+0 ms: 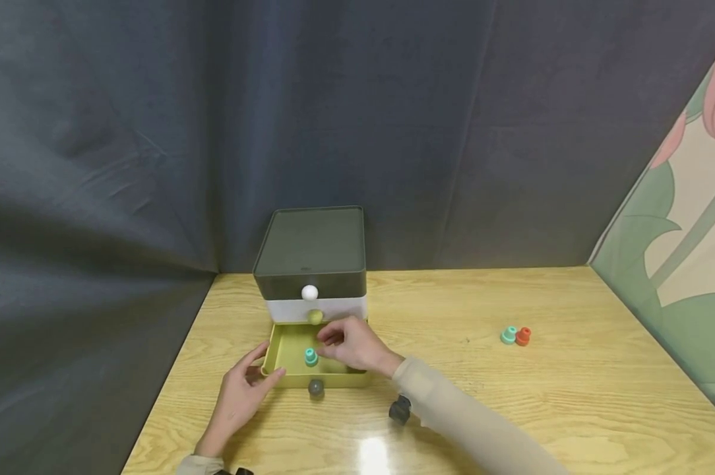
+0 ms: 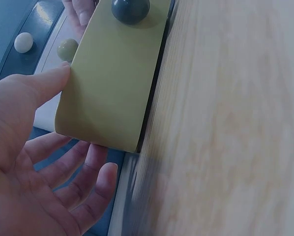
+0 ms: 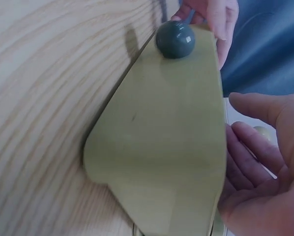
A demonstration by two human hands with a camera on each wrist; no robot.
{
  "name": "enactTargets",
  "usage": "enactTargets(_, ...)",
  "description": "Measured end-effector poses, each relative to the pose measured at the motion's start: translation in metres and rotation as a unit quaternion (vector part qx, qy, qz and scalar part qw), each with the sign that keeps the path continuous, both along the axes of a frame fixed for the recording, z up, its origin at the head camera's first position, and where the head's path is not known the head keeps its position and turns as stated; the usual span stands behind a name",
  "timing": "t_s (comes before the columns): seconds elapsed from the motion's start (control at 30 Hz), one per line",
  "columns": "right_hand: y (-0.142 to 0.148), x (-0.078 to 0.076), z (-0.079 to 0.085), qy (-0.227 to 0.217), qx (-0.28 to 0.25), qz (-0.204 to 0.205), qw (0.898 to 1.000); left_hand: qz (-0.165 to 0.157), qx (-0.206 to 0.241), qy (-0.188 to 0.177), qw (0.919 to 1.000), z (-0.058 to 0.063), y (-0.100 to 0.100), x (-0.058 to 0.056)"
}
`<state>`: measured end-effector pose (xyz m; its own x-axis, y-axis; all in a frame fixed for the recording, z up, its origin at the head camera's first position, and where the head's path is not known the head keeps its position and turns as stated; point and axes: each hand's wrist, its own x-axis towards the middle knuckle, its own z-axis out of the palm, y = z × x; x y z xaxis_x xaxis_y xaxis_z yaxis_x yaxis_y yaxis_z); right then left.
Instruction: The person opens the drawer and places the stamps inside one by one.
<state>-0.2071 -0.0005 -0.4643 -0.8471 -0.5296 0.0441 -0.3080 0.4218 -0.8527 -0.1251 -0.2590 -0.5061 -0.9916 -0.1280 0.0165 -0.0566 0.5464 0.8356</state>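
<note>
A yellow-green drawer with a dark round knob is pulled out from the bottom of a small drawer unit. In it stands a teal stepped peg. My left hand holds the drawer's left front corner, its thumb on the front panel's top edge and its fingers along the side. Over the right part of the drawer is my right hand, just right of the teal peg. Its thumb and fingers are apart, and nothing shows between them in the right wrist view.
Another teal peg and a red peg stand side by side on the wooden table at the right. Above the drawer, the unit's white and dark tiers are closed. Dark curtain hangs behind and at the left.
</note>
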Motion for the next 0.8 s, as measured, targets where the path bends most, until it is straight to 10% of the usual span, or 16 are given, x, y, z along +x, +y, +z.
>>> enactTargets(0.8, 0.058, 0.011, 0.011, 0.062, -0.093, -0.091, 0.990, -0.004, -0.010, -0.001, 0.9999, 0.000, 0.004, -0.004)
